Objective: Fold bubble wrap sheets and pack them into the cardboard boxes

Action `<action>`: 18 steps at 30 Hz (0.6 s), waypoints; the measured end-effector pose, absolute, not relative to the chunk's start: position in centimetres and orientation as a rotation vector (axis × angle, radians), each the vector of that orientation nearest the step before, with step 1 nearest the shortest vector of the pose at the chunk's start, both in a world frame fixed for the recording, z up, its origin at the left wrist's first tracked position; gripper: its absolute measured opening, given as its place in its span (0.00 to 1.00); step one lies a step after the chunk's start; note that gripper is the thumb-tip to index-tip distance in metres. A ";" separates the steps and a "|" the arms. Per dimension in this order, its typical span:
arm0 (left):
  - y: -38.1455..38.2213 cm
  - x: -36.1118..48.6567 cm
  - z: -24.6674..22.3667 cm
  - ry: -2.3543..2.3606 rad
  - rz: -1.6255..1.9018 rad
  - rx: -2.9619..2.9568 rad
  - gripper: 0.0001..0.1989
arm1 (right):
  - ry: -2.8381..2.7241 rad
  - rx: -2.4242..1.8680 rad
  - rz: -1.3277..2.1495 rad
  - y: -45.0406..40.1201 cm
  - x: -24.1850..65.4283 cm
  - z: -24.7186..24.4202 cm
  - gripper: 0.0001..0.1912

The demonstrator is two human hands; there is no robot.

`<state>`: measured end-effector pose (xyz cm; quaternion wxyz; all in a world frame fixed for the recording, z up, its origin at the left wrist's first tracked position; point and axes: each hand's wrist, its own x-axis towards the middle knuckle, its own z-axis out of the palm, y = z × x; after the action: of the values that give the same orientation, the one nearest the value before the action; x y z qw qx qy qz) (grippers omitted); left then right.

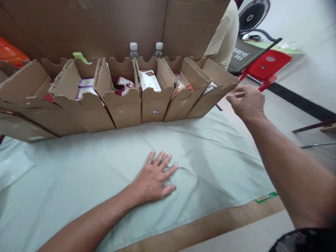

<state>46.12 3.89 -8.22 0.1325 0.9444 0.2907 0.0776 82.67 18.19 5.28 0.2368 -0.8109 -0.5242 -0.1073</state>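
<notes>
My left hand (pixel 156 178) lies palm down on the pale green cloth (pixel 78 175), its fingers spread and nothing in it. My right hand (pixel 248 101) is raised beside the outer corner of the rightmost cardboard box (pixel 207 103). Its fingers are pinched together, and what they hold, if anything, I cannot make out. Several open cardboard boxes stand in a row behind my left hand. One middle box (pixel 126 110) contains a dark red and white packet (pixel 126 82). Its neighbour (pixel 154 108) holds a white card or box (pixel 150 80).
Behind the row rise a tall cardboard panel (pixel 105 28) and two white-capped bottles (pixel 133 47). A clear plastic bag (pixel 14 169) lies at the left. Beyond the right side are a person's light clothing (pixel 223 38), a red plastic seat (pixel 271 68) and a fan (pixel 253 15).
</notes>
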 end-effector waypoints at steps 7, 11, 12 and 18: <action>4.0 46.1 -8.1 0.822 0.215 2.710 0.36 | -1.697 -1.732 -0.225 15.8 74.2 6.6 0.24; 4.0 46.0 -8.1 0.817 0.265 2.655 0.37 | -1.949 -1.916 -0.031 18.5 70.9 7.4 0.15; 4.1 46.0 -8.2 0.827 0.307 2.611 0.37 | -1.946 -1.947 -0.020 18.8 70.6 7.5 0.09; 6.0 45.3 -9.1 1.189 0.898 1.986 0.31 | -1.877 -1.830 -0.064 12.2 70.1 7.4 0.06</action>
<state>45.31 6.04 -9.09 0.3232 0.7569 0.4532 0.3424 70.14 12.21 7.43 0.2567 -0.6745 -0.6919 -0.0236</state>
